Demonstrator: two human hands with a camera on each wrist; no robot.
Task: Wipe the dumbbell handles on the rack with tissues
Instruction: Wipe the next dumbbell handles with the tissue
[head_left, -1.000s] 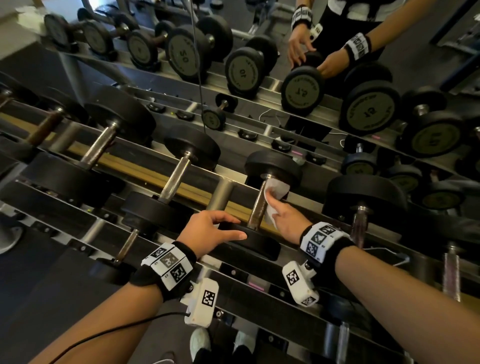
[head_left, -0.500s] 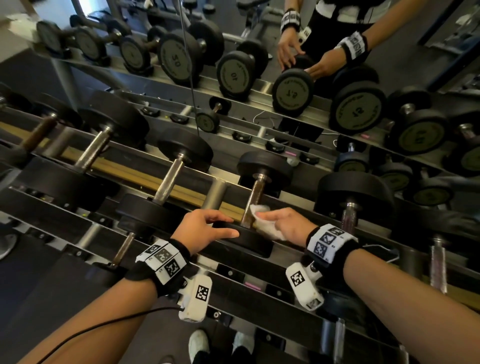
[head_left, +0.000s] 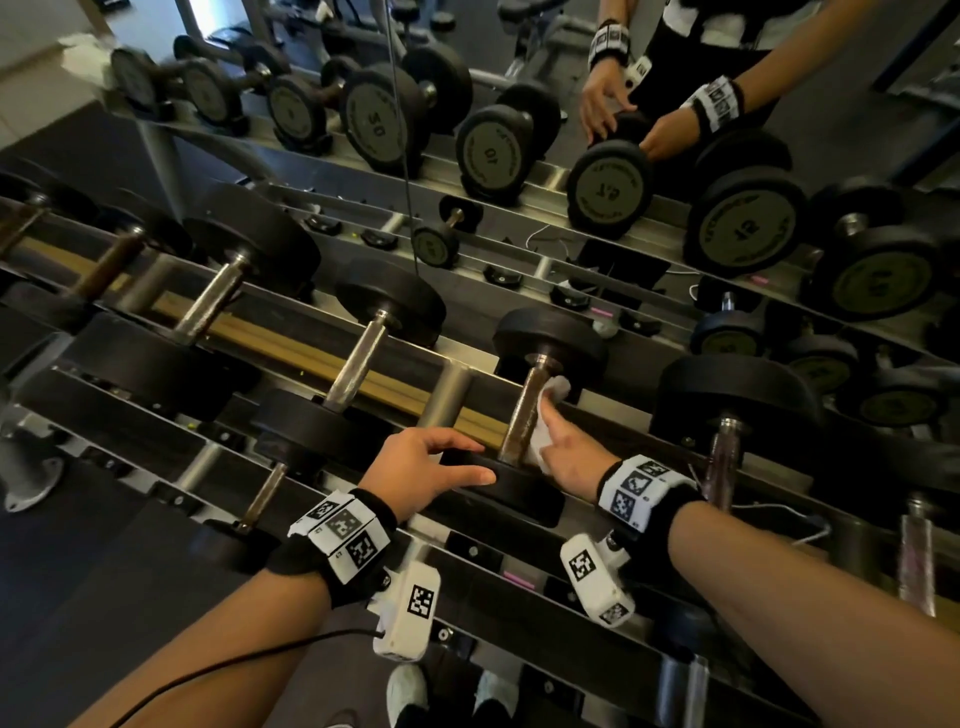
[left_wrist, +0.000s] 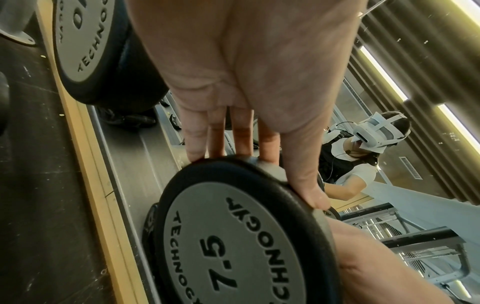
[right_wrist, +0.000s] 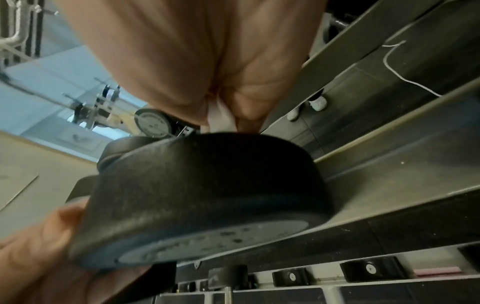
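The rack (head_left: 447, 395) holds a row of weights on sloped rails. The 7.5 dumbbell (head_left: 550, 338) being cleaned lies across those rails in the middle of the head view, running from 6 o'clock up toward 12. A larger dumbbell (head_left: 737, 395) sits close at 3 o'clock and a bright-handled dumbbell (head_left: 358, 358) at 9 o'clock. Strokes are therefore best kept in line with the bar, not swung sideways.

The left grip (head_left: 421, 467) comes in from 9 o'clock and clasps the near head (left_wrist: 233, 236), thumb on the front edge and fingers over the back of the rim. That hold is probably what stops the weight rolling in its cradle, so it should be firm.

The right grip (head_left: 569, 457) works at 3 o'clock of the bar. It is closed on the wipe, with the forefinger laid along it and pressing it to the metal.

The handle (head_left: 525, 410) looks brown and dull, so it likely needs real pressure. Only its 3 o'clock side is covered. To reach the rest I would wrap the paper further round, or let the left grip roll the weight a part turn so the 9 o'clock side and underside meet it. Each pass should run head to head, right into the collars.

The wipe (head_left: 558, 388) is bunched, with its loose end near the far head at 12 o'clock. Refolding it to a flat, clean face should give better contact.
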